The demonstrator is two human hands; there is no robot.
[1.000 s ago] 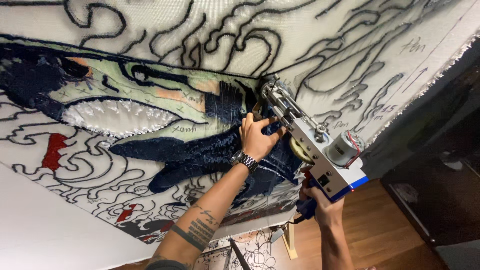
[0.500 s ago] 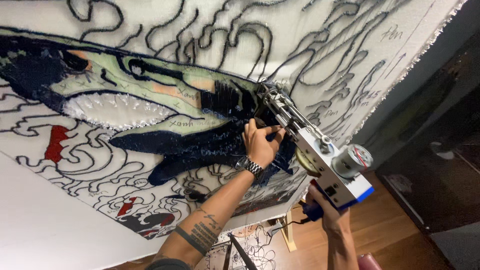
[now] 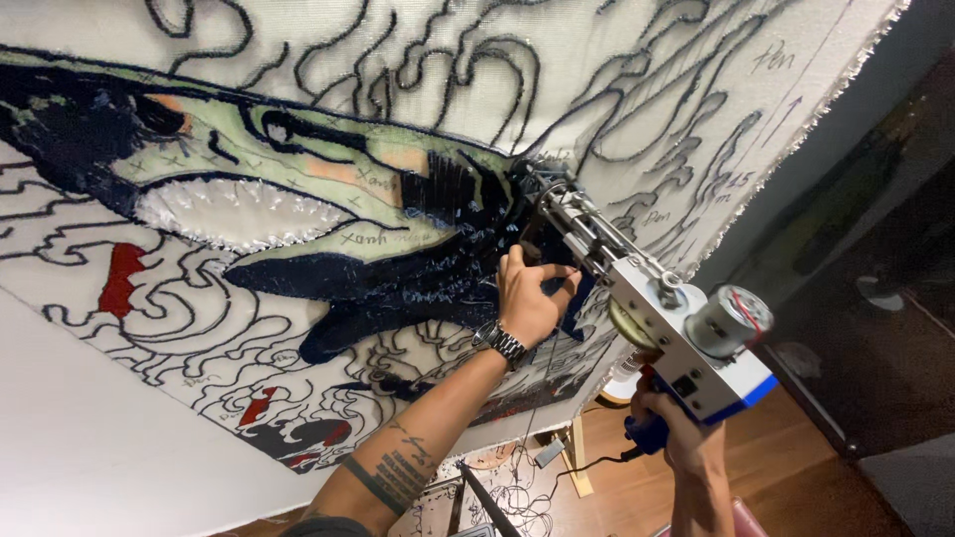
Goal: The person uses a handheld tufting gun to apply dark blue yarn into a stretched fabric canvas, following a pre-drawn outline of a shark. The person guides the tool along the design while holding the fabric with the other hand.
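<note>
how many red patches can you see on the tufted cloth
3 red patches: one left, below the white teeth; one lower, near the cloth's bottom edge; a smaller one right of that. The forearm may hide others.

No pkgs, labels, signs or screens in view; only pencil marks on the stretched cloth (image 3: 696,119).

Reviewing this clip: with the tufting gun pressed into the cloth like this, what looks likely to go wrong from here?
1. The left hand grips right beside the moving front of the white and blue tufting gun; fingers might get nicked.
2. The right hand carries the gun's weight low on the blue handle; the tip may drift off the dark navy yarn patch into the pale green area.
3. The black power cable hangs loose and might snag.
</note>
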